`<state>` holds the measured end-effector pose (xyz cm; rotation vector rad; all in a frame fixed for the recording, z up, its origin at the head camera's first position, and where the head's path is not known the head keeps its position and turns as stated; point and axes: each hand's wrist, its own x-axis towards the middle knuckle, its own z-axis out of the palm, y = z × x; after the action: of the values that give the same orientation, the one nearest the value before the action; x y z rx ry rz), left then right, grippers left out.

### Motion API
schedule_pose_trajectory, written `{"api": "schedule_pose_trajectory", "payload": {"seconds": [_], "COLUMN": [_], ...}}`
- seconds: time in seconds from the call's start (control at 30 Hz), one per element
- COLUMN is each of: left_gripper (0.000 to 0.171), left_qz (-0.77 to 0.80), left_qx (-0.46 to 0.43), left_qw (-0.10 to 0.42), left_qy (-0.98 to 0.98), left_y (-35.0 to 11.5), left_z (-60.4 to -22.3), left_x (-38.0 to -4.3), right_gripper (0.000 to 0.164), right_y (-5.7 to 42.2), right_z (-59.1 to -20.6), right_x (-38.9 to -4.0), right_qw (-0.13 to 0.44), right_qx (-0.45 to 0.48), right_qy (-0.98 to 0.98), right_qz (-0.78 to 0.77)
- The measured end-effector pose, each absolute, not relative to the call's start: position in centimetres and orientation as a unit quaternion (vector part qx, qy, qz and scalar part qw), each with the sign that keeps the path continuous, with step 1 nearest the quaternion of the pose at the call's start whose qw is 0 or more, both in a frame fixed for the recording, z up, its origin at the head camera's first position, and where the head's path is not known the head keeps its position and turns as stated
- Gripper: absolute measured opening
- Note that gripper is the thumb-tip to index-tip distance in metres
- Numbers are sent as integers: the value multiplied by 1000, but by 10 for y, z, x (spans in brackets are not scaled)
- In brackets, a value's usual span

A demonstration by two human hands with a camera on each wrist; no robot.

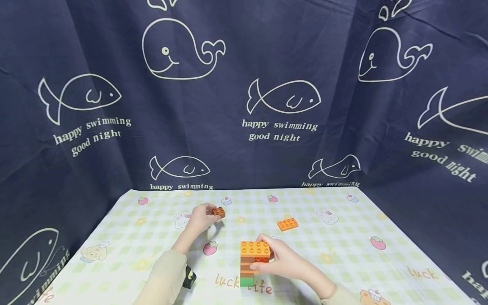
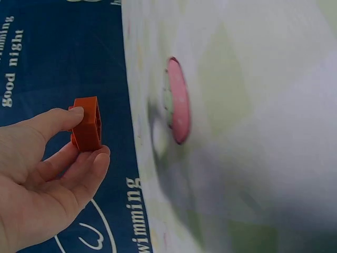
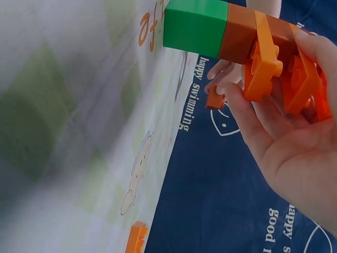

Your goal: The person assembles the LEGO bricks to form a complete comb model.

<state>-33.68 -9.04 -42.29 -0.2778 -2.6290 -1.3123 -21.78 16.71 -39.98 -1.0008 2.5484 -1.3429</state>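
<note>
My left hand (image 1: 201, 221) pinches a small brown building brick (image 1: 219, 211) above the far left of the table. Seen from the left wrist, the brick (image 2: 87, 124) is between the thumb and fingertips, its hollow side turned away from the palm. With thumb and fingers, my right hand (image 1: 284, 259) grips the upper part of a brick stack (image 1: 254, 246) near the front middle. A green brick (image 3: 195, 26) forms the stack's bottom, with brown bricks and jutting orange plates over it. An orange eight-stud plate tops it, and a red-orange piece shows beneath that.
A loose orange studded plate (image 1: 287, 223) lies on the table right of centre. Beside the left sleeve sits a black object with a yellow mark (image 1: 189, 278), partly hidden by the forearm. A checked tablecloth (image 1: 343, 245) covers the table; dark blue printed curtains (image 1: 236, 161) surround it.
</note>
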Motion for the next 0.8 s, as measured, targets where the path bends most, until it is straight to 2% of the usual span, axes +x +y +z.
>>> {"api": "schedule_pose_trajectory", "payload": {"seconds": [0.3,0.8], "left_gripper": [32,34], "left_qz": [-455,-476], "left_qx": [-130,-182], "left_qw": [110,125], "left_qy": [-874,-851], "left_y": [-84,-74], "left_z": [-406,-373], "left_x": [-323,-296], "right_gripper": [32,33], "right_y": [170,171], "right_z": [-400,-404], "right_x": [-221,-227], "right_qw": [63,43], "right_qx": [-337,-345], "right_qy": [833,838], "right_qz": [-435,-421]}}
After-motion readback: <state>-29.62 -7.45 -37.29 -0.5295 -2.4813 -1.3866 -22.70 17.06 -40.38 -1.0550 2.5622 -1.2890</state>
